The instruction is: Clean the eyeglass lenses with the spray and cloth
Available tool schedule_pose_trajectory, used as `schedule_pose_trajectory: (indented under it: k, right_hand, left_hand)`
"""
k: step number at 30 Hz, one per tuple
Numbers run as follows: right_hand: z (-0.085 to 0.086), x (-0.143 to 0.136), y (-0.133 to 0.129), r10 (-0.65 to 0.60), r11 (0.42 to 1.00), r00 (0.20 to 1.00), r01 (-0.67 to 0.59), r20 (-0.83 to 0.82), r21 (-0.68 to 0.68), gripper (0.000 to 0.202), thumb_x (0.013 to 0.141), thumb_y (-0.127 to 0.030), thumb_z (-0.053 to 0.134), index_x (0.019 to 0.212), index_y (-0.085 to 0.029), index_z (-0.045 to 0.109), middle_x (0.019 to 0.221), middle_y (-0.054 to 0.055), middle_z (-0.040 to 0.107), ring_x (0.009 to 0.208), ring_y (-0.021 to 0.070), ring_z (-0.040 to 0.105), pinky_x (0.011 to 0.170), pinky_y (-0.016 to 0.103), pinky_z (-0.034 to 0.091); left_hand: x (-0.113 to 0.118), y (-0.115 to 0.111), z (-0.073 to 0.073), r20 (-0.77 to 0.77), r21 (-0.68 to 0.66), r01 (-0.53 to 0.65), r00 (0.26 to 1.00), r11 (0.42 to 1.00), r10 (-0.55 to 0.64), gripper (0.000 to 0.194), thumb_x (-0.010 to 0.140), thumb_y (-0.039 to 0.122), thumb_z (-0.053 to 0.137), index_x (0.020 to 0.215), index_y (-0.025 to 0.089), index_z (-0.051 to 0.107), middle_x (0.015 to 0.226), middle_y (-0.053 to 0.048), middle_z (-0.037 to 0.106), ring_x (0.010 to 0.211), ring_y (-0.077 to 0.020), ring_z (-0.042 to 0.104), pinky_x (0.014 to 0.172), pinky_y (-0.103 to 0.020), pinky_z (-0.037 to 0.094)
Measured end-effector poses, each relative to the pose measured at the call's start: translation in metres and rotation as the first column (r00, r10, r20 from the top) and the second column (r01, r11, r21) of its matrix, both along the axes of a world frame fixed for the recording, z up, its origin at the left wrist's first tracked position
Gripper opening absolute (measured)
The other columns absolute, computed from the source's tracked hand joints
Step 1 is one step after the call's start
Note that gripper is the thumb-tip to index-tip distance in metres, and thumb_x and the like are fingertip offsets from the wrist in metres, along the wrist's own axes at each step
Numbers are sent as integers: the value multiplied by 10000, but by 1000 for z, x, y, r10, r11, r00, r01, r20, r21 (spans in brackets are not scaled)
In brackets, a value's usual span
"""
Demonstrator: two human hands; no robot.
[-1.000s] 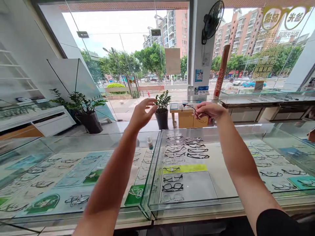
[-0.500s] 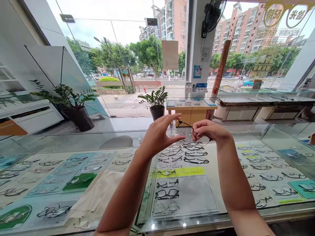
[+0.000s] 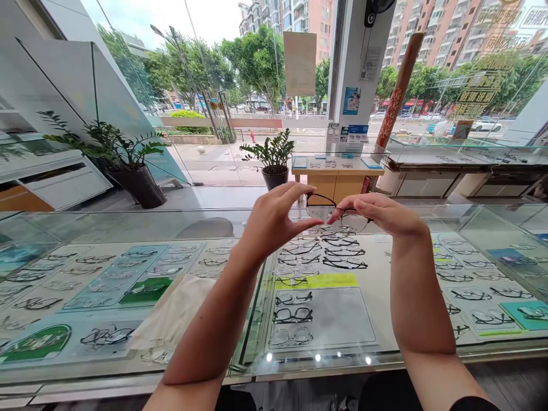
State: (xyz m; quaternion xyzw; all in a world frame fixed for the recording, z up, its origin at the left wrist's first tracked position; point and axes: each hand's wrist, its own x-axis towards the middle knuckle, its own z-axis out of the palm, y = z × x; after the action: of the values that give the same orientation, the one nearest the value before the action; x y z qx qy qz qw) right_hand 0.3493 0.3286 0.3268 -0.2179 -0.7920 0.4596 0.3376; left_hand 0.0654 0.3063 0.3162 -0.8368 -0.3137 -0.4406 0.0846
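A pair of thin dark-rimmed eyeglasses (image 3: 324, 197) is held up above the glass display counter, its lenses facing me at a slight tilt. My left hand (image 3: 276, 214) curves around the left lens, fingertips at its upper outer corner and thumb stretched out near its lower rim. At the bridge, my right hand (image 3: 381, 214) has its fingers closed on the frame, with the right lens showing below them. The temples cannot be made out. Beneath my hands, rows of eyeglasses (image 3: 345, 262) lie inside the counter.
The glass counter (image 3: 323, 357) spans the front, with a grey tray (image 3: 342, 314) and a yellow strip (image 3: 331, 280) inside. A beige cloth (image 3: 175, 314) lies at left. Beyond stand a potted plant (image 3: 274, 160), a small display table (image 3: 338, 171) and a grey chair back (image 3: 205, 227).
My view has tipped downward and closer to the counter. The eyeglasses have turned to face me more squarely, and the fingers of my right hand have straightened over the bridge.
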Motion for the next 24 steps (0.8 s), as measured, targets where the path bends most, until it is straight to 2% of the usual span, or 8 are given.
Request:
schedule_pose_trajectory:
  k: [3, 5, 7, 9, 14, 16, 20, 24]
  right_hand:
    - [8, -2, -18, -189, 969, 976, 203, -105, 141, 448, 925, -568, 822, 1270, -283, 803, 1330, 75, 778, 1340, 320, 663, 1194, 487, 516]
    - [10, -9, -30, -336, 899, 922, 374, -192, 228, 561, 819, -465, 948, 1328, -311, 769, 1429, 63, 724, 1425, 337, 600, 1245, 483, 475]
    - [10, -20, -39, -434, 800, 862, 503, -264, 327, 665, 759, -411, 996, 1365, -329, 735, 1473, 59, 687, 1446, 352, 580, 1275, 501, 448]
    - [8, -31, -42, -484, 694, 816, 578, -317, 430, 695, 783, -414, 979, 1411, -343, 689, 1490, 61, 665, 1452, 362, 576, 1281, 528, 441]
    - [-3, -49, -33, -519, 410, 732, 667, -442, 622, 646, 914, -482, 837, 1487, -336, 574, 1465, 84, 655, 1414, 366, 610, 1214, 615, 514]
    - [-6, -51, -28, -513, 330, 709, 683, -483, 651, 621, 947, -472, 796, 1498, -333, 547, 1449, 90, 658, 1386, 355, 631, 1174, 622, 553]
    - [-7, -52, -25, -498, 258, 682, 706, -535, 660, 592, 972, -438, 768, 1507, -351, 530, 1421, 86, 666, 1353, 344, 656, 1133, 612, 589]
    - [-7, -51, -24, -501, 241, 680, 704, -536, 668, 610, 972, -451, 763, 1525, -357, 524, 1429, 95, 658, 1355, 354, 656, 1120, 628, 602]
  left_hand:
    - [-5, -2, 4, 97, 45, -97, 991, 994, 92, 570, 870, 566, 872, 1292, 218, 711, 1231, -100, 800, 1106, -258, 758, 944, -389, 613]
    - [-7, -5, 7, 180, 72, -160, 973, 985, 145, 564, 872, 566, 871, 1289, 220, 712, 1237, -94, 796, 1116, -253, 751, 949, -381, 622]
    - [-8, -8, 10, 252, 99, -204, 952, 974, 174, 571, 878, 570, 863, 1304, 222, 708, 1256, -93, 787, 1134, -249, 741, 954, -374, 632]
    - [-8, -11, 12, 310, 133, -232, 933, 964, 181, 576, 887, 568, 854, 1323, 223, 704, 1282, -96, 769, 1155, -248, 727, 940, -366, 644]
    - [-9, -13, 13, 387, 254, -236, 913, 938, 125, 598, 858, 557, 881, 1347, 262, 703, 1288, -91, 735, 1185, -264, 696, 874, -364, 662]
    - [-9, -11, 12, 400, 278, -224, 911, 934, 99, 618, 845, 551, 894, 1364, 279, 696, 1291, -89, 727, 1191, -271, 689, 872, -372, 662]
    - [-7, -7, 8, 425, 317, -201, 904, 927, 51, 636, 847, 509, 900, 1403, 295, 676, 1317, -83, 718, 1208, -271, 686, 865, -368, 659]
    - [-3, 0, 3, 462, 327, -197, 887, 924, 26, 676, 828, 467, 918, 1429, 303, 657, 1325, -80, 728, 1217, -279, 697, 835, -365, 661]
